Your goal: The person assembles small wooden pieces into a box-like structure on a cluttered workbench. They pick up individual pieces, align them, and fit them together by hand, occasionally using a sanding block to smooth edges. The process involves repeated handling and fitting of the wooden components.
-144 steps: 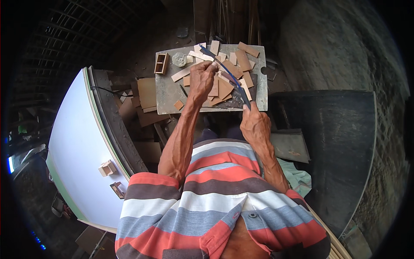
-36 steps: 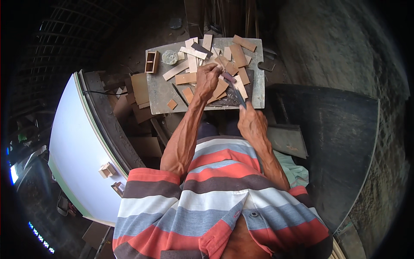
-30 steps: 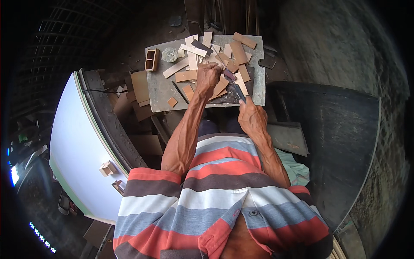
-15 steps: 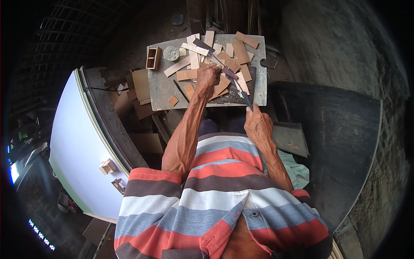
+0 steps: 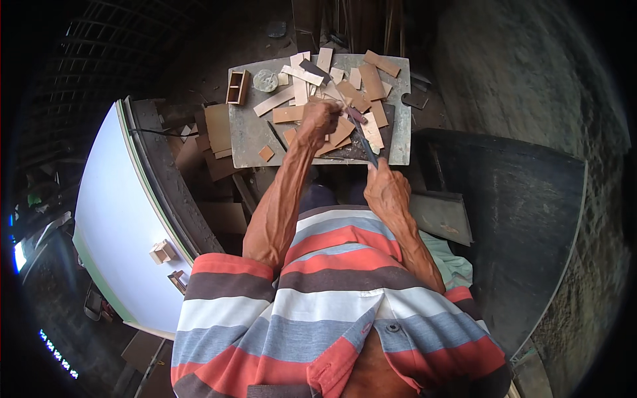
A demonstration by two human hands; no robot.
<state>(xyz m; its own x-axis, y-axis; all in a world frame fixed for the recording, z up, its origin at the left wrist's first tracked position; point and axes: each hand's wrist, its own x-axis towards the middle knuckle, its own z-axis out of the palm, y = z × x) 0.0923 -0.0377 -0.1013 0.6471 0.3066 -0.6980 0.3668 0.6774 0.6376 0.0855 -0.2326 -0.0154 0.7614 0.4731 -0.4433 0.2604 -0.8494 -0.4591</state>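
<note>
My left hand (image 5: pixel 322 118) is closed over the middle of a small worktable. Its fingertips pinch something mostly hidden, beside a small pale bit. My right hand (image 5: pixel 388 189) is wrapped round the dark handle of a long slim tool (image 5: pixel 366 146) at the table's near edge. The tool points up and left toward a dark reddish piece (image 5: pixel 357 115) close to my left fingers; its exact kind is unclear. Thin wood strips (image 5: pixel 286 114), pale and brown, lie loosely heaped around and beneath my left hand. A dark flat piece (image 5: pixel 314 70) rests on the heap beyond.
On the worktable (image 5: pixel 249 146) stand an open wooden box (image 5: pixel 237 87) and a clear round bowl (image 5: pixel 265 81). To my left is a large white panel (image 5: pixel 126 225) bearing small wooden pieces (image 5: pixel 162 252). A dark board (image 5: pixel 504 219) leans against the rough wall at right.
My right hand and its tool have shifted slightly left, and the tool now lies nearer my left hand. The left hand stays closed in nearly the same place.
</note>
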